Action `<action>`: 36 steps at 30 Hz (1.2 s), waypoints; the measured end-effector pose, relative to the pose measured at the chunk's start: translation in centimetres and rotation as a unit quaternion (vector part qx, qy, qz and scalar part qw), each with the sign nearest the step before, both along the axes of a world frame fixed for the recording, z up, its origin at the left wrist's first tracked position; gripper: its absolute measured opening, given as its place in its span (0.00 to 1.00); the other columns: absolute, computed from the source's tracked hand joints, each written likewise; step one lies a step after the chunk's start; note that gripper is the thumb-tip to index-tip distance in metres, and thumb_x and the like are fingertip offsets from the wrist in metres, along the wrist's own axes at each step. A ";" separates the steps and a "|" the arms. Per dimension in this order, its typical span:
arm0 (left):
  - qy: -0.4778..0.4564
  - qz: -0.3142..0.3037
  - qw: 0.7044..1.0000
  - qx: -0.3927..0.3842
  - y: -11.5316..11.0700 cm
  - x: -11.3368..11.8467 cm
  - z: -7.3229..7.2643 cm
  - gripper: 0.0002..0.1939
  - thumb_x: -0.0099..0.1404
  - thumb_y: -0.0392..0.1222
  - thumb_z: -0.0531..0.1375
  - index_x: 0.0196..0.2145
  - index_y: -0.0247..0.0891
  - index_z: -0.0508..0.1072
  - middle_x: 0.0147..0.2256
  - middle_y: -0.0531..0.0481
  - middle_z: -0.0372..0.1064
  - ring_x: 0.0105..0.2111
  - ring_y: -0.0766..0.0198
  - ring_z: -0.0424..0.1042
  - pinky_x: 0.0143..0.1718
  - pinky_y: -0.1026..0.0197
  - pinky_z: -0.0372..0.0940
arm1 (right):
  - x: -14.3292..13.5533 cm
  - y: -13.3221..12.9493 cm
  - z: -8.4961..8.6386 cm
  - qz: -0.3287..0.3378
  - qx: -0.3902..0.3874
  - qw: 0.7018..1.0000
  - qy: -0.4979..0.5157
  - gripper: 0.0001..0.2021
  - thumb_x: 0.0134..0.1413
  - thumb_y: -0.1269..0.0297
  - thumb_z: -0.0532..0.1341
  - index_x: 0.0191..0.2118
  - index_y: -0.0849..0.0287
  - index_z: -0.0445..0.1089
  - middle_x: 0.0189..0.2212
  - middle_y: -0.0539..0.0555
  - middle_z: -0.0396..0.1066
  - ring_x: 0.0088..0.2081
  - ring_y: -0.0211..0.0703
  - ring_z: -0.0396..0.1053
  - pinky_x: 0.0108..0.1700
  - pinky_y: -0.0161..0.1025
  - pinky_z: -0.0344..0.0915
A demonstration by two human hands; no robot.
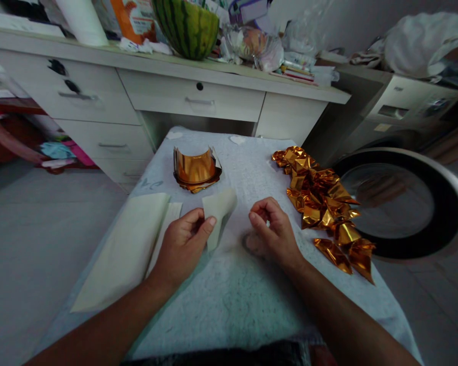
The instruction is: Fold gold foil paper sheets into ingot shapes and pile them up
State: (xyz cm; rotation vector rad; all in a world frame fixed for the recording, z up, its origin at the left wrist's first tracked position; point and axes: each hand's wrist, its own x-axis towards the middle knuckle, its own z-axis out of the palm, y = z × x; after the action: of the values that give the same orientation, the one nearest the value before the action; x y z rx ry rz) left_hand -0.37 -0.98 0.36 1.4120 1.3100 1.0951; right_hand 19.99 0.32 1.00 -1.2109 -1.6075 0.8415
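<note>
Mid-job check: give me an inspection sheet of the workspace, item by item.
Surface: pale patterned cloth covering the table.
Job's things: pale paper piece in hand; larger pale sheet lying at left; curved gold foil stack beyond the hands; crumpled-looking gold foil pieces heaped at right.
Clutter: watermelon, orange packet and white roll on the counter behind.
Grip: left hand pinches the paper piece; right hand curled, nothing visible in it.
Cables: nothing seen.
Surroundings: white drawers ahead; washing machine at right, round door open.
</note>
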 end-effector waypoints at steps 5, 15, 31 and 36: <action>-0.051 -0.015 0.999 0.010 0.1 0.0 0.1 0.08 0.65 0.46 0.58 0.33 0.39 0.72 0.26 0.56 0.63 0.26 0.67 0.61 0.28 0.63 0.57 | 0.2 0.0 0.3 0.036 -0.067 0.996 0.050 0.19 0.59 0.50 0.58 0.53 0.53 0.64 0.47 0.56 0.67 0.48 0.47 0.64 0.49 0.44 0.62; -0.118 -0.004 0.992 -0.035 0.5 0.8 -0.1 0.18 0.62 0.42 0.60 0.49 0.42 0.62 0.31 0.56 0.67 0.29 0.66 0.68 0.33 0.64 0.63 | 0.0 0.7 -1.2 0.058 -0.181 0.962 0.195 0.13 0.52 0.52 0.65 0.34 0.56 0.65 0.28 0.47 0.69 0.26 0.35 0.65 0.28 0.33 0.62; 0.302 -0.065 0.945 0.111 0.8 0.2 -1.0 0.10 0.63 0.36 0.53 0.38 0.42 0.74 0.34 0.50 0.75 0.35 0.56 0.72 0.38 0.56 0.62 | -0.2 0.8 -1.5 -0.047 -0.079 0.985 -0.148 0.10 0.52 0.66 0.60 0.39 0.53 0.57 0.20 0.41 0.59 0.22 0.38 0.60 0.27 0.35 0.52; 0.420 -0.056 0.892 0.155 0.6 0.1 -1.3 0.11 0.61 0.36 0.57 0.38 0.42 0.78 0.33 0.46 0.69 0.37 0.51 0.67 0.39 0.51 0.59 | 0.6 0.9 -1.5 0.029 -0.052 0.980 -0.190 0.03 0.56 0.70 0.55 0.33 0.55 0.65 0.23 0.46 0.64 0.26 0.38 0.63 0.32 0.36 0.56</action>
State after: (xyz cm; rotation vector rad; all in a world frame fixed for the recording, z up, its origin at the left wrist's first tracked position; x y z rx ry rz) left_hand -0.28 -0.34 -0.89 2.3282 1.6404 0.6214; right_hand 20.61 1.26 -0.50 -1.4725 -1.9312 0.7695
